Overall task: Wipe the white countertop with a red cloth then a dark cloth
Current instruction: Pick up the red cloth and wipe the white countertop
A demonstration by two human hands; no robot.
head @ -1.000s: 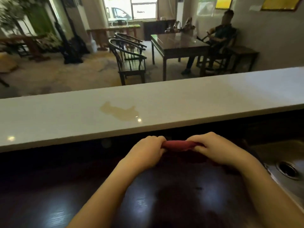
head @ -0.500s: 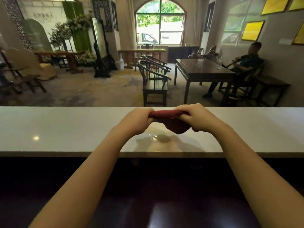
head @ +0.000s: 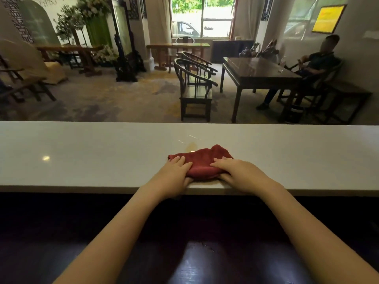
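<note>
The red cloth (head: 202, 159) lies bunched on the white countertop (head: 92, 154), near its front edge at the middle. My left hand (head: 176, 175) presses flat on the cloth's left part, thumb tucked under its near edge. My right hand (head: 235, 173) presses on its right part, fingers spread. A yellowish wet patch (head: 191, 146) shows on the counter just beyond the cloth's far left edge. No dark cloth is in view.
A dark glossy lower counter (head: 194, 261) lies below the white one. Beyond the counter is a room with wooden armchairs (head: 194, 87), a dark table (head: 258, 72) and a person seated (head: 315, 66) at the far right.
Both hands lifted the red cloth from the dark lower counter up over the white countertop and laid it down over the spill; the hands went from gripping it to pressing on it.
</note>
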